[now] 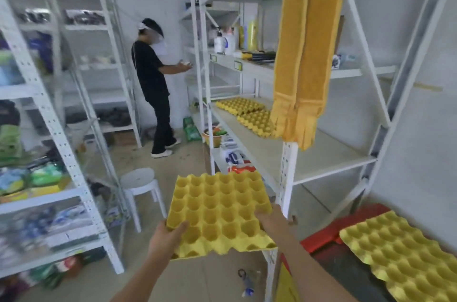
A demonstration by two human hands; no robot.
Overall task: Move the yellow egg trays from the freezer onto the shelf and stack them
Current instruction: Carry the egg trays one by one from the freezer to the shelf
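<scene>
At the lower centre of the frame, both hands are carrying one yellow egg tray (218,212) level in the air, cups facing up. The left hand (165,237) is gripping the near left corner, its fingers clamped on the tray with the thumb on top, and the right hand (270,221) is pinching the near right edge, its fingers likewise closed on the tray. At the lower right, another yellow tray (400,254) is lying on a red-edged surface, probably the freezer (329,232), so at least one piece is waiting to be moved. Beyond the held tray, a white stool (139,179) is standing on the floor at left of centre. Further in, at right of centre, the pale shelf board (329,151) is already bearing two spots of yellow trays (249,112), lying side by side and overlapping slightly. This looks like the carrying step, midway between freezer and shelf. The next move is calling for a reach forward and right, past the white upright and the hanging yellow cloth (305,54), then lining the cups up so the tray nests onto one pile. At the far end, a person in black (154,79) is standing at another rack.
</scene>
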